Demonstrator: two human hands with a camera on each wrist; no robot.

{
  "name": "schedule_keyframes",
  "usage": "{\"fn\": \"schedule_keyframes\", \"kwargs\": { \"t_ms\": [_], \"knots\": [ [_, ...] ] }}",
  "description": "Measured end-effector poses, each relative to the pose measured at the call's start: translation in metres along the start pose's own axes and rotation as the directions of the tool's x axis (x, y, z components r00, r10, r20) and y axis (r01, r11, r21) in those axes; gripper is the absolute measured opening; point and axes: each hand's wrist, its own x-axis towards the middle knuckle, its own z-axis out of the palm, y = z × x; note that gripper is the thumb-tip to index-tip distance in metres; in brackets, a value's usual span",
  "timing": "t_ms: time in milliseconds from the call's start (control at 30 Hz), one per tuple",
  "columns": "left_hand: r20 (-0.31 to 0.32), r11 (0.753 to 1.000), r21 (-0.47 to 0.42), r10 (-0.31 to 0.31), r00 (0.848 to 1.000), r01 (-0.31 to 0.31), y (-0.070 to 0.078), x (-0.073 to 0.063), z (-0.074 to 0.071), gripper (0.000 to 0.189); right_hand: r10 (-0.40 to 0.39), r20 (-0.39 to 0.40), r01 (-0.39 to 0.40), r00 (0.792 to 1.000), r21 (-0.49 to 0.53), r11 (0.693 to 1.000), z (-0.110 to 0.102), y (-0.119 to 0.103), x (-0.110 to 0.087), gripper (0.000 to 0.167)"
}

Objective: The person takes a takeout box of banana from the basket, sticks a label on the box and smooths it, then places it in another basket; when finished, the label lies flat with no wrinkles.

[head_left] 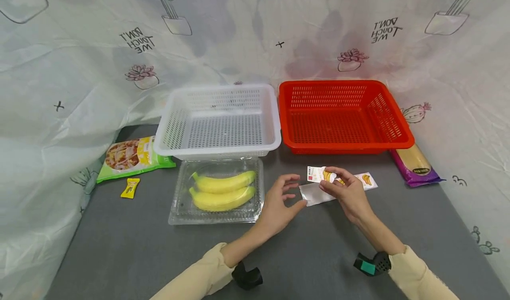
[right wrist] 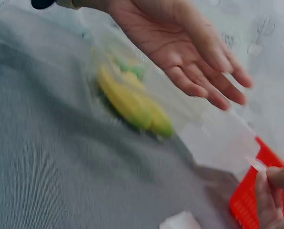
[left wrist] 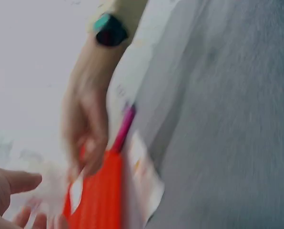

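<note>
Between thumb and fingers, my right hand (head_left: 348, 194) pinches a small white label (head_left: 317, 175) printed with bananas. Just beneath it on the table lies a longer white strip (head_left: 316, 194) with banana pictures, partly covered by that hand. My left hand (head_left: 277, 204) is held in the air to the left of the label, fingers spread and slightly bent, with nothing in it. Beside the left hand, two bananas (head_left: 226, 182) lie inside a clear plastic box (head_left: 179, 214). The right wrist view shows the left palm (right wrist: 173, 43) facing the right hand. Motion blurs the left wrist view.
Behind the box stands a white basket (head_left: 217, 152), with a red basket (head_left: 346, 148) to its right. A green snack bag (head_left: 133, 157) and a small yellow packet (head_left: 130, 188) lie at the left. A purple package (head_left: 418, 165) sits at the right by the curtain.
</note>
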Motion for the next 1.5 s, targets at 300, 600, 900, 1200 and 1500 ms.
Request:
{"fn": "schedule_keyframes", "kwargs": {
  "t_ms": [300, 600, 900, 1200, 1500],
  "knots": [
    [-0.015, 0.987, -0.156, -0.048, 0.999, 0.045, 0.009, -0.035, -0.11, 0.038, 0.082, 0.016, -0.083, 0.997, 0.076, 0.994, 0.023, -0.01, -0.006, 0.036],
    [-0.124, 0.986, 0.167, 0.008, 0.992, 0.013, -0.01, -0.081, -0.216, 0.043, 0.157, 0.029, -0.156, 0.987, -0.041, 0.987, 0.037, -0.014, -0.003, 0.033],
    [-0.11, 0.966, 0.258, 0.013, 0.994, 0.016, -0.039, -0.097, -0.263, 0.049, 0.237, 0.071, -0.229, 0.969, -0.105, 0.968, 0.054, -0.016, 0.002, 0.03],
    [0.004, 0.991, 0.135, 0.014, 1.0, -0.015, -0.058, -0.102, -0.266, 0.056, 0.258, 0.152, -0.253, 0.954, -0.057, 0.966, 0.073, -0.012, 0.008, 0.029],
    [0.038, 0.99, 0.124, -0.073, 0.997, 0.068, -0.058, -0.102, -0.26, 0.059, 0.284, 0.247, -0.284, 0.927, -0.034, 0.958, 0.102, -0.004, 0.015, 0.032]
  ]
}}
